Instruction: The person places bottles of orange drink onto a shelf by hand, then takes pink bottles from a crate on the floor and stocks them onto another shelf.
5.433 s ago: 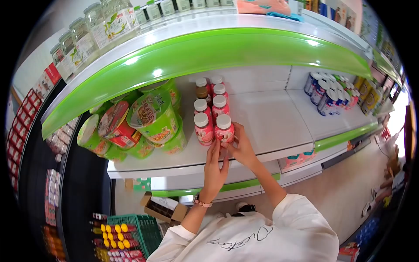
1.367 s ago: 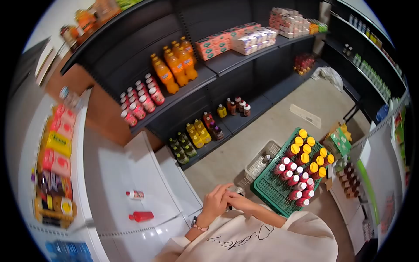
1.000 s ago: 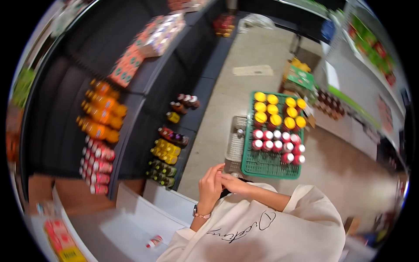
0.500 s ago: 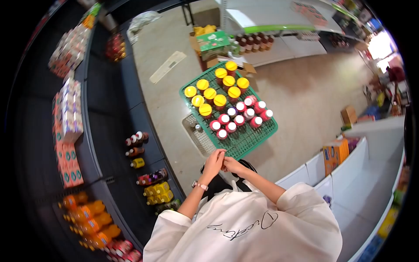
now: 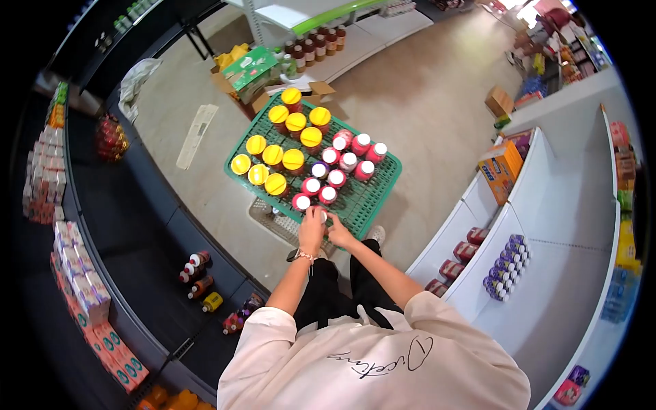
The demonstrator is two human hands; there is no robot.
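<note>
A green plastic crate (image 5: pixel 383 191), upside down or flat-topped, carries two groups of drinks. Yellow-lidded dark jars (image 5: pixel 293 160) stand on its far and left part. Nearer and to the right are pink bottles (image 5: pixel 364 171) with white caps. At the crate's near edge, my left hand (image 5: pixel 311 231) is closed around a white-capped bottle (image 5: pixel 323 216), whose body is mostly hidden. My right hand (image 5: pixel 339 232) meets it from the right, fingers curled against the same bottle near its cap.
A pale basket (image 5: pixel 263 217) sits under the crate's left side. Dark shelving (image 5: pixel 137 232) with bottles and tissue packs runs along the left. White shelves (image 5: pixel 560 253) with purple-labelled bottles (image 5: pixel 507 268) stand right. Open cartons (image 5: pixel 263 99) lie beyond the crate.
The view has shifted, so the crate appears further left and more of the right shelves shows. My hands, earlier together before the crate, are now at a bottle on its near edge.
</note>
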